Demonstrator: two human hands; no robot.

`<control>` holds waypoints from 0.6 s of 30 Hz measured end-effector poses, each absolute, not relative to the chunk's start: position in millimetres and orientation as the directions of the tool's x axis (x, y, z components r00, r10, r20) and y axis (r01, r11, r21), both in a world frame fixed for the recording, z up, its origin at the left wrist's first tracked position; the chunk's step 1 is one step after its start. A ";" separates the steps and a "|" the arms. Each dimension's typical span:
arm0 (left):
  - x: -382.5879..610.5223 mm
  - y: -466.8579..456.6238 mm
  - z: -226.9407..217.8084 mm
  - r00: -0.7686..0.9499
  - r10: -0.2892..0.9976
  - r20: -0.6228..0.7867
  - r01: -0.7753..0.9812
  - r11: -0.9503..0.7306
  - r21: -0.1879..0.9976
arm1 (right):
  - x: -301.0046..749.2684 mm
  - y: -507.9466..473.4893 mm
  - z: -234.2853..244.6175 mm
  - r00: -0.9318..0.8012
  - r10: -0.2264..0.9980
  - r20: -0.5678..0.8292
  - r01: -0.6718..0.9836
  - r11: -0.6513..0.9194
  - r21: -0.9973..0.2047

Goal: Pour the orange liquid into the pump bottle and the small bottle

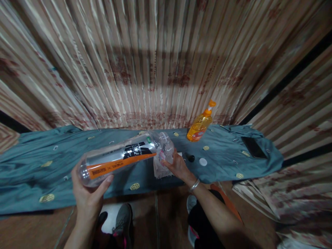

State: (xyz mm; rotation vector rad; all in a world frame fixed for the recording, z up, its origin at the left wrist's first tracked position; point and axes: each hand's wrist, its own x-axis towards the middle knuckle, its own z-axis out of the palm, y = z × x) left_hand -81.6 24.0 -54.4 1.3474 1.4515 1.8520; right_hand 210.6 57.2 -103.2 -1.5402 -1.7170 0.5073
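Holds a smooth, cylindrical clear-plastic bottle [119, 157] clamped near its base in the fingers of the left hand [89, 195], slanted toward a glossy transparent container [168, 150] clasped in the fingers of the right hand [181, 168], above a rough pale cloth [160, 172] on the wrinkled, fabric-draped desk [224, 164]. Has a round white disc [203, 162] and shiny black object [191, 158] just beside, an amber pump bottle [199, 128] behind.

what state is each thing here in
large bottle: tilted, gripped by the left hand, neck at the small bottle
small bottle: gripped by the right hand; fill unclear
pump bottle: upright, orange liquid inside
white disc: lying flat
black slab: flat, surface dark
pale cloth: partly hidden
small black object: too blurred to tell
teal cloth: spread out, wrinkled
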 end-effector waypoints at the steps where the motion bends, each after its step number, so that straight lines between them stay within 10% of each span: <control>1: -81.2 23.3 -53.9 -0.431 0.799 0.420 0.219 -0.359 0.907 | 210.7 57.3 -103.7 0.021 0.962 0.271 0.665 0.189 -0.722; 18: -73.2 18.3 -44.5 -0.452 0.817 0.358 0.145 -0.329 0.933 | 209.8 54.7 -94.4 0.001 0.972 0.233 0.616 0.184 -0.766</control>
